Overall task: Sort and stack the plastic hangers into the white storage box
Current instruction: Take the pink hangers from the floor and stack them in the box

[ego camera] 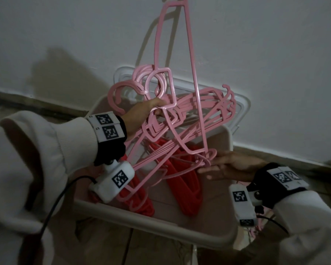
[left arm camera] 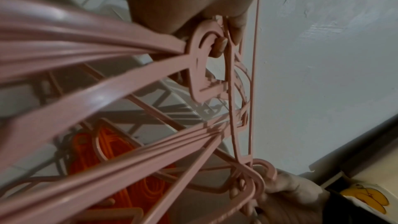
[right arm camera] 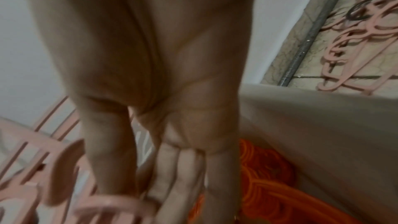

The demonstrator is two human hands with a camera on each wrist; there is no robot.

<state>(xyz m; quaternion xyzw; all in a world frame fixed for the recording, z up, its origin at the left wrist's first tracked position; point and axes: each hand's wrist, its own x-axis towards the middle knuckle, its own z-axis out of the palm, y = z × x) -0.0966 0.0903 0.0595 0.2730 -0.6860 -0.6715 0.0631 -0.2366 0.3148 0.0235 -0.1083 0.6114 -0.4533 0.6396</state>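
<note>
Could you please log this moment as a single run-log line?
left hand: grips pink hangers at necks | right hand: holds hook ends | red hangers: in white box | stage: lowering bundle, likely

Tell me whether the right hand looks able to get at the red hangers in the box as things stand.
Probably not directly. The right hand is at the hooks of the pink hangers, and that bundle, gripped by the left hand, hangs over the red hangers in the box.
</note>
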